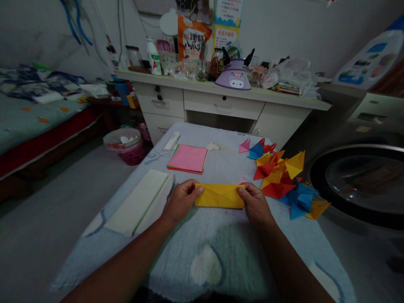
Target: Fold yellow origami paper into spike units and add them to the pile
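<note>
A yellow sheet of origami paper, folded to a long rectangle with creases across it, is stretched between my two hands just over the cloth-covered table. My left hand pinches its left end, thumb on top. At the right end my right hand grips it the same way. Beyond my left hand lies a stack of square coloured paper, pink on top. To the right of my right hand is a heap of folded paper cranes in red, yellow, blue and pink.
A pale folded packet rests on the table's left side, with a small white box farther back. Behind the table stands a white desk crowded with jars and bags. A washing machine is at right, a pink bin at left.
</note>
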`<act>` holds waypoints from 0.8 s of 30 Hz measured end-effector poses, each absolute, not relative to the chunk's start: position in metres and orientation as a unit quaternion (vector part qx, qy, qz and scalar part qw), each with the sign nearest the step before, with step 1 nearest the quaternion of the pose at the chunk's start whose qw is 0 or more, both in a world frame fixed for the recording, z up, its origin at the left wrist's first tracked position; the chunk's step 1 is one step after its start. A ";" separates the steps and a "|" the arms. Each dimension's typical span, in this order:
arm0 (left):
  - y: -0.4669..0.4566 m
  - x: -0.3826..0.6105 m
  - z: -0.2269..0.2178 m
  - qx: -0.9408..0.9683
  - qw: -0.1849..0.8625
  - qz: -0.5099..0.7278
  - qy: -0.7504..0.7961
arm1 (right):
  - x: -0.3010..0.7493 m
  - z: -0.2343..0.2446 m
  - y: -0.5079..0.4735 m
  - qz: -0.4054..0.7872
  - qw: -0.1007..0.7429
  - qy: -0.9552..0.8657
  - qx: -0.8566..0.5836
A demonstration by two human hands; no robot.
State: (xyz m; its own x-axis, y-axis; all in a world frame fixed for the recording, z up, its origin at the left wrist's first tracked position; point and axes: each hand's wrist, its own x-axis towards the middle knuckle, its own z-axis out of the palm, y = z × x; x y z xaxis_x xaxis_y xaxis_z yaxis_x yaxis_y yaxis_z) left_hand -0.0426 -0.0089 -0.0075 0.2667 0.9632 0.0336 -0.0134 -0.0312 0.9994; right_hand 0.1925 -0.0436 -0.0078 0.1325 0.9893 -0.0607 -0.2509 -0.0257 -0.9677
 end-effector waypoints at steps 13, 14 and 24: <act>-0.009 -0.041 -0.008 0.595 0.519 0.436 0.432 | 0.191 -0.004 -0.045 0.488 0.545 -0.416 -0.540; -0.009 -0.041 -0.008 0.595 0.518 0.436 0.432 | 0.191 -0.004 -0.045 0.483 0.541 -0.421 -0.545; -0.012 -0.037 0.003 0.687 0.341 0.368 0.525 | 0.186 -0.006 -0.043 0.203 0.410 -0.590 -0.666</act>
